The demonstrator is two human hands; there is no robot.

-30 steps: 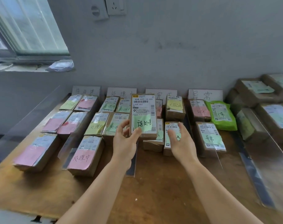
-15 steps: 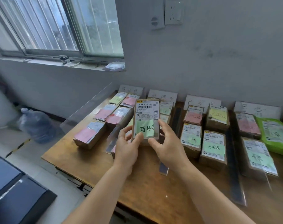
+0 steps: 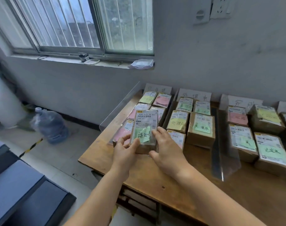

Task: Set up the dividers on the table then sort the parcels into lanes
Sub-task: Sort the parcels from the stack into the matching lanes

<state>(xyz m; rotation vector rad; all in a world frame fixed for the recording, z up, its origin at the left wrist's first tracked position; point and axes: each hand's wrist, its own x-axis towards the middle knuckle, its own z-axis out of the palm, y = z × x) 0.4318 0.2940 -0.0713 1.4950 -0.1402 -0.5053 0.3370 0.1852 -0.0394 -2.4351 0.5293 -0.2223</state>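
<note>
Barred window (image 3: pixel 83 23), water jug (image 3: pixel 50 125) on floor, wall socket (image 3: pixel 220 7)

Soft daylight from the window (image 3: pixel 83 25), blurred, warped edges.

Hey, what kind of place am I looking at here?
Probably a small parcel-sorting workroom: labelled parcels lie in lanes on a wooden table, handwritten lane signs lean against the bare wall, and clear dividers separate the lanes.

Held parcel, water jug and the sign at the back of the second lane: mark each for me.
Held parcel (image 3: pixel 145 123): head view, on its shipping label.
Water jug (image 3: pixel 51 126): head view, mid-body.
Second-lane sign (image 3: pixel 195 95): head view, paper's middle.
</note>
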